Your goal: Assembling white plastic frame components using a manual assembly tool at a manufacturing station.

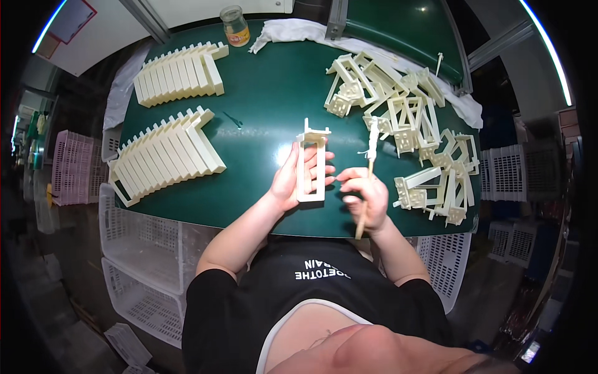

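Cream plastic frame (311, 163) upright in the closed left hand (288, 177) over the green desk (261, 93), thin stick (367, 187) gripped in the right hand (367, 196) just beside.

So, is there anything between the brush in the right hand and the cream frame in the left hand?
Nothing visible: the brush in the right hand stands beside the cream frame in the left hand, with only bare green table between.
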### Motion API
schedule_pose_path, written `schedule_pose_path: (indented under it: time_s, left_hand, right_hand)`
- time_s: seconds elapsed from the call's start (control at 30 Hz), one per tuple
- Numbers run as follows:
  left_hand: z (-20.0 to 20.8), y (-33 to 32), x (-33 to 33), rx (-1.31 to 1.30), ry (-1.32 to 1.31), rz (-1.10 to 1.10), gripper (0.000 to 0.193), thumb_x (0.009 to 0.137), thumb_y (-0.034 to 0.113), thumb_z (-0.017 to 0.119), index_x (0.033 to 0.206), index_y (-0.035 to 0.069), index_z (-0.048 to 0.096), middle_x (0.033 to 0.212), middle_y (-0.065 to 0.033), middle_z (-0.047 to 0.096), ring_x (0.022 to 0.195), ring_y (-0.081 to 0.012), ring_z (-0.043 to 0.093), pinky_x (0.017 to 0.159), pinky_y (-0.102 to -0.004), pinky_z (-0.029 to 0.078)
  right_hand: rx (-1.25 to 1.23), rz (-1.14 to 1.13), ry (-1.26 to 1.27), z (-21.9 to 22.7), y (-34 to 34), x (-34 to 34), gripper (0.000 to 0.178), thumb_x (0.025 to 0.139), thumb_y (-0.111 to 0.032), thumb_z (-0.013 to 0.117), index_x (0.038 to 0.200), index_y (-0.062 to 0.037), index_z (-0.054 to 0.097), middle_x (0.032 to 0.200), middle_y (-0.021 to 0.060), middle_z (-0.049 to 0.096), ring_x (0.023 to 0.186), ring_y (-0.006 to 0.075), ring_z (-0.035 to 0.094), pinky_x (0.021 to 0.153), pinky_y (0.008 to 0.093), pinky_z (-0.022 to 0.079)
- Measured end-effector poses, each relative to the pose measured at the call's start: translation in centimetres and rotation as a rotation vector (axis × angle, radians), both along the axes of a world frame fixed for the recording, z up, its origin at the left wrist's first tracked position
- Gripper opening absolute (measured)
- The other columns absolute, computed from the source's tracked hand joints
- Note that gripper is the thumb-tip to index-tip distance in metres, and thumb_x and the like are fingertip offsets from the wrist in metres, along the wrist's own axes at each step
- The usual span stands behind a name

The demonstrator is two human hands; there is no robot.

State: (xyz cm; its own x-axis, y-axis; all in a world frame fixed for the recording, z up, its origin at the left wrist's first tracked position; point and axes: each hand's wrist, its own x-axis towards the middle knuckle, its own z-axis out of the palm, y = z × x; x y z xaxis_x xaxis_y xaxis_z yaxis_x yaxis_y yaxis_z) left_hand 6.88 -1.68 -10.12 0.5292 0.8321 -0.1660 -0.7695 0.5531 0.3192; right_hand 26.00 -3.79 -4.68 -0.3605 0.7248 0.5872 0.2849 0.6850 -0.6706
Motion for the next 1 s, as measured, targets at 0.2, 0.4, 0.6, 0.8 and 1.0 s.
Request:
schedule_pose_path:
  time_s: [0.2,0.4,0.6,0.8,1.0]
  left_hand:
    - [-0.5,0.1,-0.2,0.019,0.073,-0.033,0.064,0.101,0.053,0.021,0.146,0.008,0.029,0.122,-0.0098,0.056,0.101,-0.0202,0.062,0.091,-0.0371,0.053]
    - [-1.0,0.3,-0.3,0.032,0.047,-0.035,0.065,0.101,0.053,0.021,0.147,0.008,0.027,0.122,-0.0111,0.056,0.102,-0.0207,0.061,0.091,-0.0376,0.052]
    - [-1.3,0.1,0.0,0.022,0.039,-0.011,0.064,0.102,0.052,0.020,0.147,0.007,0.028,0.121,-0.0118,0.056,0.102,-0.0210,0.061,0.091,-0.0371,0.051]
    - [-1.9,-0.1,-0.3,-0.031,-0.052,-0.053,0.064,0.102,0.051,0.021,0.146,0.005,0.030,0.109,-0.0096,0.057,0.094,-0.0189,0.059,0.086,-0.0343,0.052]
    - [-1.4,0.3,-0.4,-0.013,-0.054,-0.053,0.064,0.102,0.050,0.023,0.145,0.003,0.031,0.108,-0.0089,0.057,0.095,-0.0184,0.059,0.088,-0.0318,0.049]
  right_hand:
    - [-0.280,-0.178,0.220,-1.0,-1.4,2.9,0.056,0.103,-0.044,0.027,0.115,0.0023,0.055,0.092,0.0126,0.058,0.071,0.0143,0.056,0.063,0.0239,0.044]
    - [-0.535,-0.006,0.515,-1.0,-0.5,2.2,0.024,0.098,-0.022,0.051,0.089,0.0000,0.057,0.092,0.0134,0.059,0.069,0.0121,0.056,0.059,0.0231,0.045]
    - [-0.524,-0.046,0.048,0.6,-0.3,-1.3,0.008,0.089,-0.003,0.061,0.083,0.0017,0.064,0.077,0.0094,0.065,0.062,0.0147,0.062,0.056,0.0258,0.049]
    - [-0.307,0.203,-0.233,1.7,0.2,-2.1,0.015,0.083,0.000,0.062,0.068,-0.0010,0.063,0.065,0.0098,0.063,0.054,0.0224,0.062,0.051,0.0319,0.048]
    - [-0.425,0.272,-0.220,1.6,1.1,-2.2,0.018,0.087,-0.006,0.062,0.069,-0.0025,0.063,0.065,0.0078,0.062,0.057,0.0223,0.061,0.053,0.0316,0.048]
